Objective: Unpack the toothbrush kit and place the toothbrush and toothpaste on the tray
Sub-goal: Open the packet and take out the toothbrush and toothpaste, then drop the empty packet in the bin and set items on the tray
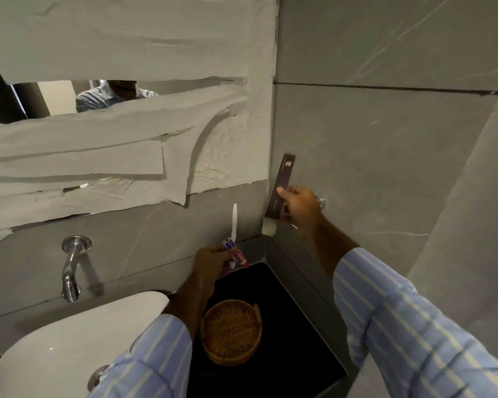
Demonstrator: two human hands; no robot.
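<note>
My left hand [210, 265] holds a white toothbrush [234, 222], its handle pointing up, together with a small red, white and blue toothpaste tube [236, 252]. It hovers over the far end of the black tray [299, 334]. My right hand [302, 203] grips a long dark brown kit box [281, 185], held up against the grey wall in the corner. The box's lower end looks open, with a pale flap showing.
A round woven basket [231, 331] sits on the black tray. A white basin [69, 340] lies to the left under a chrome wall spout [72, 268]. Paper strips cover the mirror [112, 110]. A grey wall closes the right side.
</note>
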